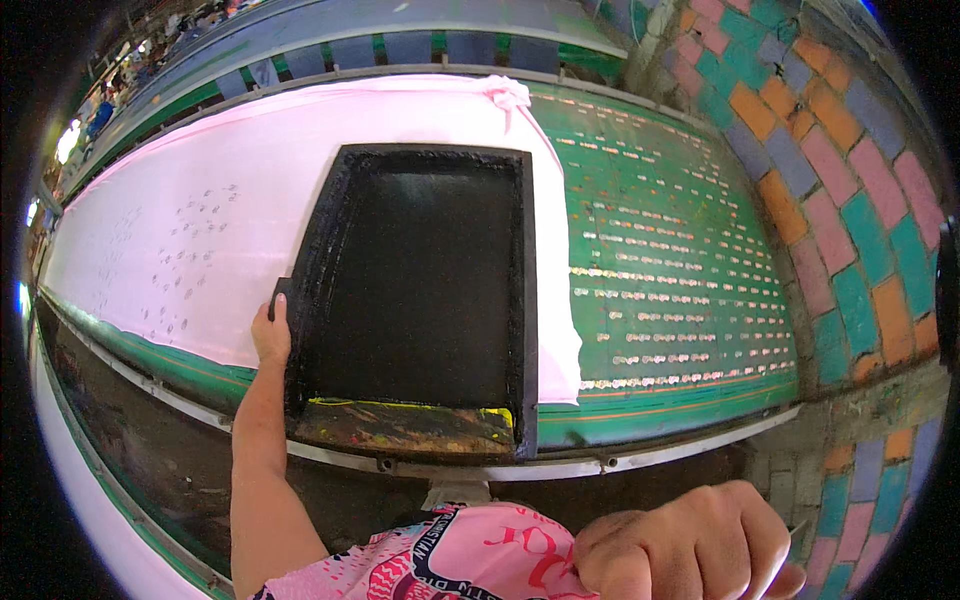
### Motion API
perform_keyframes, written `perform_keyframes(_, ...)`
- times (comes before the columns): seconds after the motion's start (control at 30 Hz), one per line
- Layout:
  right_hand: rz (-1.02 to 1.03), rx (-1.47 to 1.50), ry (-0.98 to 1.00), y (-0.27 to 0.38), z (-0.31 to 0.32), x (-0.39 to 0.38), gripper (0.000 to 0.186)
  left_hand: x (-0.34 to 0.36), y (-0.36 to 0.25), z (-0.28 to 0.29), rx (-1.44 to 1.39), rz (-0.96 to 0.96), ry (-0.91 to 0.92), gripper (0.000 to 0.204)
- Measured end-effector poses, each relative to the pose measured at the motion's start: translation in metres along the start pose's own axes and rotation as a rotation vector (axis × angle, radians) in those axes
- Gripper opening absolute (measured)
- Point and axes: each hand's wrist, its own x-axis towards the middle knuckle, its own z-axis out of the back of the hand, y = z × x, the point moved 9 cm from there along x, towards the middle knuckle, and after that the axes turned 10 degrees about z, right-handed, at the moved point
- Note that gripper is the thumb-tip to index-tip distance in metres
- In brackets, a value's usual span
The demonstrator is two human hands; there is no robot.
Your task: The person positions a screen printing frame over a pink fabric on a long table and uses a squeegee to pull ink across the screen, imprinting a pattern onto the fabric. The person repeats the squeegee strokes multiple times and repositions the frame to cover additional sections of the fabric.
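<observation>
A black screen-printing frame (420, 290) lies over pale pink fabric (140, 250) on a long green printing table (620, 400). My left hand (272, 330) is closed around a small dark handle (283, 288) on the frame's left side. Yellow ink marks run along the inner edge of the brownish, stained strip (400, 428) at the frame's near end. Close below the camera, apart from the frame, my right hand (690, 545) is curled into a fist; its finger undersides are hidden, so anything inside cannot be seen.
Small dark printed motifs (190, 255) dot the fabric at the left. Its far right corner is bunched into a knot (508, 95). Rows of pale marks (660, 290) cover the bare tabletop at right. A metal rail (590, 464) follows the near edge; colourful paving (850, 220) lies beyond.
</observation>
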Motion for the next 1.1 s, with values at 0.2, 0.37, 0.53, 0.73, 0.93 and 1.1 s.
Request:
perform_keyframes(0.2, 0.211, 0.422, 0.085, 0.027, 0.043, -0.026, 0.034, 0.011, 0.013, -0.009, -0.003, 0.053, 0.085, 0.053)
perform_keyframes(0.37, -0.201, -1.564, -0.642, 0.08, 0.235, -0.148, 0.016, 0.005, 0.005, -0.004, -0.032, 0.056, 0.153, 0.042)
perform_keyframes(0.53, -0.893, -1.653, -1.0, 0.072, 0.321, -0.308, 0.043, 0.0, -0.004, -0.008, -0.057, 0.05, 0.24, 0.039)
perform_keyframes(0.73, -0.891, -1.489, -1.022, 0.042, 0.322, -0.329, 0.05, 0.004, 0.007, -0.012, -0.093, 0.095, 0.235, 0.04)
perform_keyframes(0.93, -0.792, -1.632, -1.084, 0.029, 0.298, -0.32, 0.053, 0.009, 0.016, -0.017, -0.125, 0.087, 0.254, 0.04)
perform_keyframes(1.1, -0.752, -1.537, -1.087, 0.036, 0.291, -0.3, 0.063, 0.007, 0.014, -0.025, -0.372, 0.079, 0.467, 0.037)
